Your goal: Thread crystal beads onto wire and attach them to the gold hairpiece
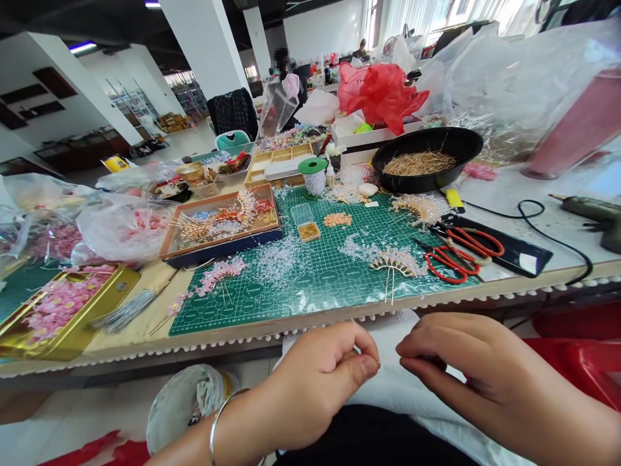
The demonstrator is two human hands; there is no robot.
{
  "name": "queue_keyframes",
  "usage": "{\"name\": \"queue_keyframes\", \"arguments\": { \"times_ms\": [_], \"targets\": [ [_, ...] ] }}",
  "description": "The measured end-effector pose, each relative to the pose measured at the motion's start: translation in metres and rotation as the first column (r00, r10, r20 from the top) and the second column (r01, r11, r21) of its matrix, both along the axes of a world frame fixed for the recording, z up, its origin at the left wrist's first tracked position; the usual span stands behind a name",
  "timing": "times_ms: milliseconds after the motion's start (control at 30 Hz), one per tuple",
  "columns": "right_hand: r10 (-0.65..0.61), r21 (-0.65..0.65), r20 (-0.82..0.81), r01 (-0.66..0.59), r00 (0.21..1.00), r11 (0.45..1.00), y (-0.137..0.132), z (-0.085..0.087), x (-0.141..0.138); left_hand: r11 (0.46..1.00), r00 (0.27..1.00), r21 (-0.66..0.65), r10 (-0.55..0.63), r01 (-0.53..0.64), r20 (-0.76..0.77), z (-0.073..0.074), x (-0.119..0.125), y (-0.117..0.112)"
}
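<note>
Below the table's front edge, over my lap, my left hand [330, 375] is closed with thumb and forefinger pressed together. My right hand [458, 356] faces it across a small gap, its thumb and fingertips also drawn together. Anything pinched in either hand is too small or hidden to make out. On the green cutting mat [272, 299] just beyond lies a gold hair comb [392, 264] with clear beads and two long prongs. Farther left on the mat rests a pink beaded hairpin [222, 275]. Loose clear beads [279, 259] are heaped between them.
Red-handled scissors [451, 262] and a black phone [514, 249] lie right. A black bowl [427, 181] of gold pins stands behind; a glue gun [594, 213] lies far right. At left are a golden tin [109, 294] of pink flowers and a shallow box [220, 243] of hair ornaments.
</note>
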State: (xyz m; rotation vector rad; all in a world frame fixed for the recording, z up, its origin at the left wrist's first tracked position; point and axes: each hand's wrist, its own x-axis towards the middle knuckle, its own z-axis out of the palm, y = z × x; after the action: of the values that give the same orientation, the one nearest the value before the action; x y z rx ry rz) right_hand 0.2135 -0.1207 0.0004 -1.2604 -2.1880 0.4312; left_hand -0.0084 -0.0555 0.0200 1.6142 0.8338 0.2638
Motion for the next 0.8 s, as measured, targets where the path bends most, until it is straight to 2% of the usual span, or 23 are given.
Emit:
{"name": "queue_keyframes", "arguments": {
  "times_ms": [100, 167, 233, 300, 333, 367, 433, 533, 600, 633, 667, 767, 800],
  "targets": [
    [0.036, 0.037, -0.005, -0.036, 0.999, 0.999, 0.003, 0.001, 0.005, 0.994, 0.999, -0.099, 0.039, -0.035, 0.037, -0.006, -0.003, -0.005],
    [-0.015, 0.040, -0.074, 0.018, 0.997, 0.999, 0.007, 0.000, 0.009, 0.961, 0.980, -0.260, 0.135, -0.094, 0.144, -0.009, -0.002, -0.004],
    [-0.159, -0.051, -0.206, 0.152, 0.966, 0.987, 0.012, -0.004, 0.011, 0.866, 0.904, -0.466, 0.332, -0.179, 0.269, -0.010, 0.002, 0.002],
    [-0.302, -0.234, -0.313, 0.236, 0.900, 0.943, 0.016, -0.010, 0.007, 0.723, 0.758, -0.651, 0.553, -0.230, 0.347, -0.008, 0.007, 0.011],
    [-0.337, -0.333, -0.333, 0.224, 0.881, 0.916, 0.019, -0.013, 0.002, 0.658, 0.681, -0.720, 0.633, -0.221, 0.369, -0.006, 0.010, 0.017],
    [-0.334, -0.421, -0.340, 0.175, 0.879, 0.890, 0.020, -0.015, -0.005, 0.605, 0.619, -0.772, 0.686, -0.194, 0.382, -0.005, 0.013, 0.022],
    [-0.271, -0.568, -0.346, 0.029, 0.899, 0.822, 0.022, -0.018, -0.022, 0.544, 0.530, -0.827, 0.747, -0.140, 0.402, -0.003, 0.017, 0.029],
    [-0.215, -0.712, -0.447, -0.199, 0.868, 0.673, 0.023, -0.020, -0.048, 0.520, 0.475, -0.847, 0.776, -0.109, 0.416, -0.002, 0.021, 0.032],
    [-0.250, -0.753, -0.491, -0.262, 0.835, 0.604, 0.024, -0.023, -0.056, 0.527, 0.470, -0.843, 0.773, -0.104, 0.426, -0.003, 0.020, 0.032],
    [-0.269, -0.759, -0.489, -0.253, 0.830, 0.601, 0.024, -0.024, -0.057, 0.538, 0.474, -0.837, 0.766, -0.103, 0.434, -0.004, 0.018, 0.032],
    [-0.281, -0.748, -0.471, -0.209, 0.836, 0.630, 0.024, -0.025, -0.055, 0.555, 0.479, -0.824, 0.757, -0.112, 0.445, -0.006, 0.016, 0.033],
    [-0.351, -0.573, -0.368, 0.087, 0.861, 0.815, 0.022, -0.024, -0.035, 0.640, 0.540, -0.744, 0.702, -0.194, 0.464, -0.012, 0.005, 0.036],
    [-0.398, -0.485, -0.350, 0.200, 0.848, 0.852, 0.022, -0.022, -0.026, 0.668, 0.578, -0.710, 0.677, -0.222, 0.456, -0.015, 0.001, 0.037]
  ]
}}
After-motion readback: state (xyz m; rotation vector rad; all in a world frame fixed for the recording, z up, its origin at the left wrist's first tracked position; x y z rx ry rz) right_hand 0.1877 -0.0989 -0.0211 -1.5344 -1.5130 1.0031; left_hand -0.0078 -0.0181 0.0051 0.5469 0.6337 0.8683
